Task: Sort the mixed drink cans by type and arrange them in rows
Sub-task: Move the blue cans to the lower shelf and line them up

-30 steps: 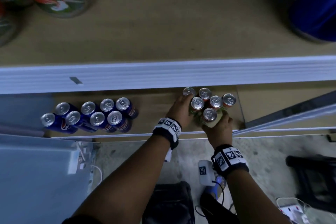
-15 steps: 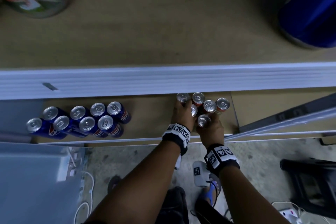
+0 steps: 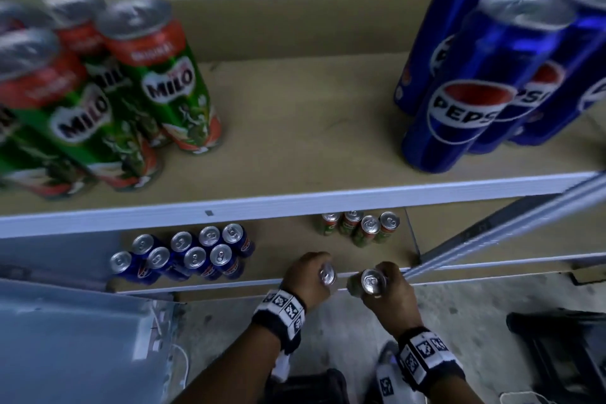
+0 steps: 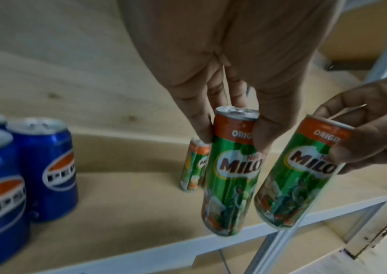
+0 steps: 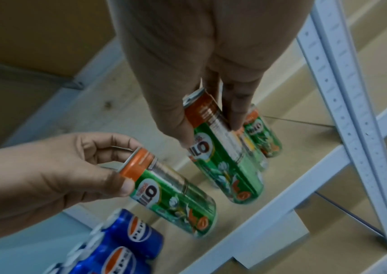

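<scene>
Each of my hands holds one green Milo can by its top, lifted just above the front edge of the lower shelf (image 3: pixel 288 249). My left hand (image 3: pixel 316 274) grips the left Milo can (image 4: pixel 232 166). My right hand (image 3: pixel 382 284) grips the right Milo can (image 5: pixel 223 153), tilted. The two held cans hang side by side, a little apart. Behind them, several Milo cans (image 3: pixel 360 226) stand in a cluster at the back right of that shelf. To the left, a group of blue Pepsi cans (image 3: pixel 183 254) stands in two rows.
On the upper shelf, tall Milo cans (image 3: pixel 157 82) stand at the left and Pepsi cans (image 3: pixel 475 85) at the right. Its white front rail (image 3: pixel 295 203) overhangs the lower shelf. A slanted metal upright (image 3: pixel 492 239) borders the right. A grey box (image 3: pixel 65 338) sits lower left.
Both hands have each lifted a Milo can out of the cluster and drawn it back toward the shelf's front edge. The head view has tilted up, showing the upper shelf's cans.
</scene>
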